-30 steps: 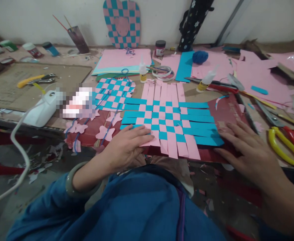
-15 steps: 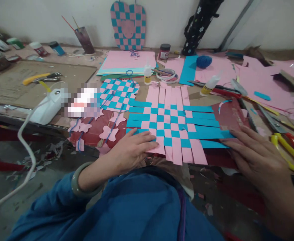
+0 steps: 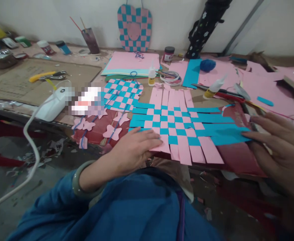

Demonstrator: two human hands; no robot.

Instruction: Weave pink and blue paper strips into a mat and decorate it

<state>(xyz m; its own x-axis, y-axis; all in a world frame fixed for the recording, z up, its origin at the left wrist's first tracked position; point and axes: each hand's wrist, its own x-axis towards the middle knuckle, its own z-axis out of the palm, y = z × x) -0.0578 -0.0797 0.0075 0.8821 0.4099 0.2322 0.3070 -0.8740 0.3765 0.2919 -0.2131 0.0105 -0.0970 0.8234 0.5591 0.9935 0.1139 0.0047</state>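
Note:
A woven paper mat (image 3: 172, 117) of pink and blue strips lies at the table's front edge, its loose strip ends spread on all sides. My left hand (image 3: 136, 145) rests on the mat's lower left corner with its fingers stretched out, pressing the paper. At the right, my right hand (image 3: 274, 147) pinches the end of a blue paper strip (image 3: 227, 132) between thumb and fingers. That strip sticks out beyond the other blue strips and lies slanted over its neighbour. Part of the mat's left edge is hidden under my left hand.
Left of the mat lie a smaller checkered weave (image 3: 123, 93), pink paper stars (image 3: 112, 132) on blue cord and a white glue gun (image 3: 53, 103). Behind stand glue bottles (image 3: 152, 77). Scissors (image 3: 219, 91) and blue yarn (image 3: 207, 65) lie at the back right.
My right hand has moved to the right with the blue strip, whose end now reaches farther out. The lower right pink strip ends have spread rightward. My left hand stays on the mat.

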